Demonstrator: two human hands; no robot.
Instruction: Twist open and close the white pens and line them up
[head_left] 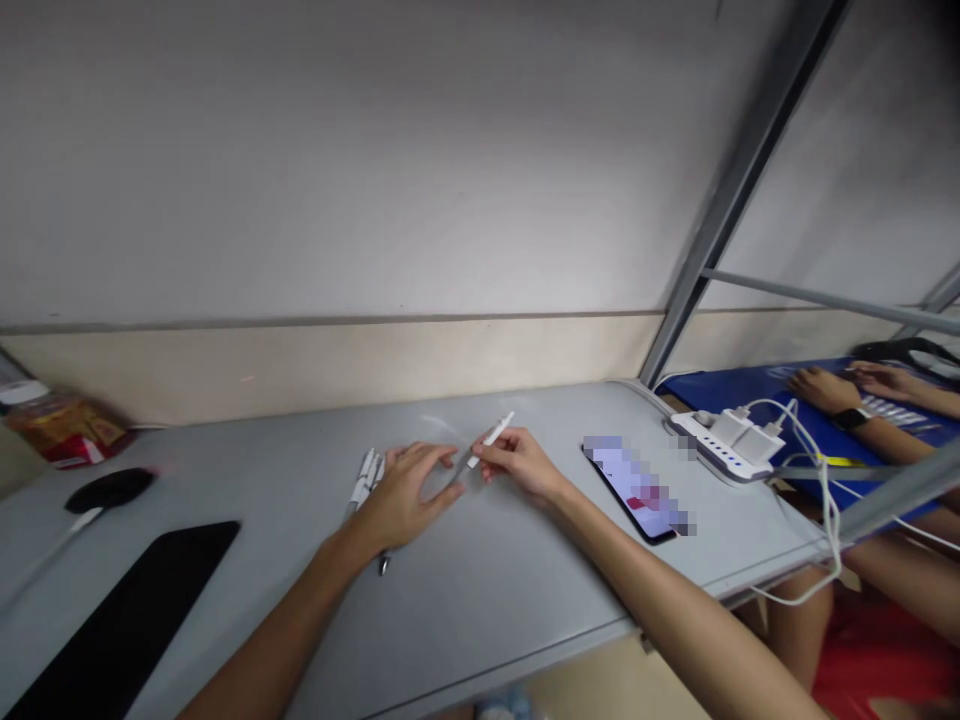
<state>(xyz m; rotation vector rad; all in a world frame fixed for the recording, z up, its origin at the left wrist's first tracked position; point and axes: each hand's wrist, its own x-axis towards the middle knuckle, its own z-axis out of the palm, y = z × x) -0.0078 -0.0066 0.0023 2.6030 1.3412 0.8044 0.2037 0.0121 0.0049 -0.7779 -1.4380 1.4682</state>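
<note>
My right hand (519,462) pinches a white pen (493,437) by its lower part, its upper end tilted up and to the right above the grey table (480,600). My left hand (405,495) rests on the table just left of it, fingers spread and pointing toward the pen's lower tip. Under and beside the left hand lie several more white pens (366,478), one end of which pokes out below the wrist.
A phone (639,490) with a lit screen lies right of my right hand. A white power strip (726,447) with chargers and cables sits at the right edge. A black pad (120,620), black mouse (110,489) and snack packet (64,428) lie left. Another person's hands (855,388) work at far right.
</note>
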